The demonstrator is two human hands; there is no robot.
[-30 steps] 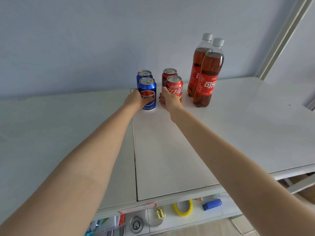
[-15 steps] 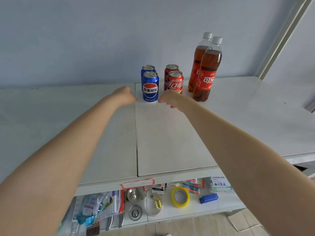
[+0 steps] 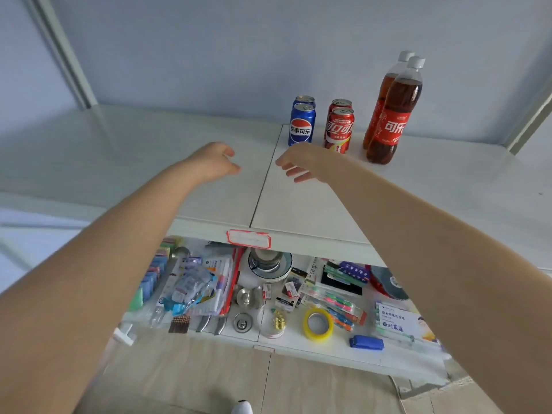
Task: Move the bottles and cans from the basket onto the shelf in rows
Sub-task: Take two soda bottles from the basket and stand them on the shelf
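On the white shelf stand three short rows near the back wall. Two blue cans stand one behind the other, two red cans line up to their right, and two cola bottles with white caps stand further right. My left hand hovers over the shelf left of the blue cans, fingers loosely curled, holding nothing. In front of the red cans, my right hand hangs with relaxed fingers and is empty too. The basket is out of view.
Below the top shelf, a lower shelf carries small clutter: a yellow tape roll, a blue eraser-like block, packets, pens and metal parts. A red-bordered label is stuck on the shelf's front edge. White uprights stand at the back corners.
Both hands let go of the front blue can and front red can and have pulled back toward me. The view has tilted down, showing more of the lower shelf.
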